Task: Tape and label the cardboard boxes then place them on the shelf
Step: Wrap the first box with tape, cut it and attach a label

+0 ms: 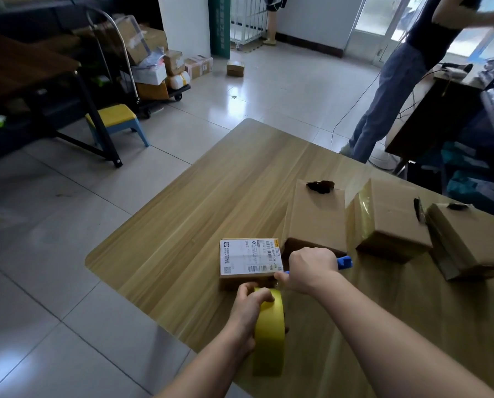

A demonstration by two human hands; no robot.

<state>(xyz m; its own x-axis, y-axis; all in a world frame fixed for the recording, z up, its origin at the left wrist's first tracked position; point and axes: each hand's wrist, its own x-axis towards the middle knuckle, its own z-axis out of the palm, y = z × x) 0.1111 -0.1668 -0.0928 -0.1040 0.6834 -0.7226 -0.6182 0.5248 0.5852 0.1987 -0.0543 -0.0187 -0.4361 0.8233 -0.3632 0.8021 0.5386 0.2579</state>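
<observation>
Small box [234, 280] sits on the table [211, 196], toward the near-left part, right in front of me. Its top is covered by a white shipping label [251, 257] w/ barcodes. The yellow tape roll [268, 331] stands on edge just in front of the box; can't tell if it touches the box's near side. L hand [250, 308] grips the roll, fingers curled over its top. R hand [309, 268] is clenched round a blue cutter [344, 261]. The handle end sticks out to the right, and a blue bit shows on the thumb side, by the box's near-right corner. The blade is hidden, so I can't tell if it meets tape or cardboard.

Three more brown boxes lie to the right. The tall box [316, 219], dark torn hole on top, is just behind the R hand and beside the small box. The middle box [389, 222] has clear tape down its left side. The end box [470, 239] is near the table's right edge.

Further out, a 2nd person in jeans [389, 104] stands far right. On the left are a yellow-and-blue stool [116, 119] and a cart [154, 90] stacked w/ parcels. A lone floor box [235, 68] is on the tiles.
</observation>
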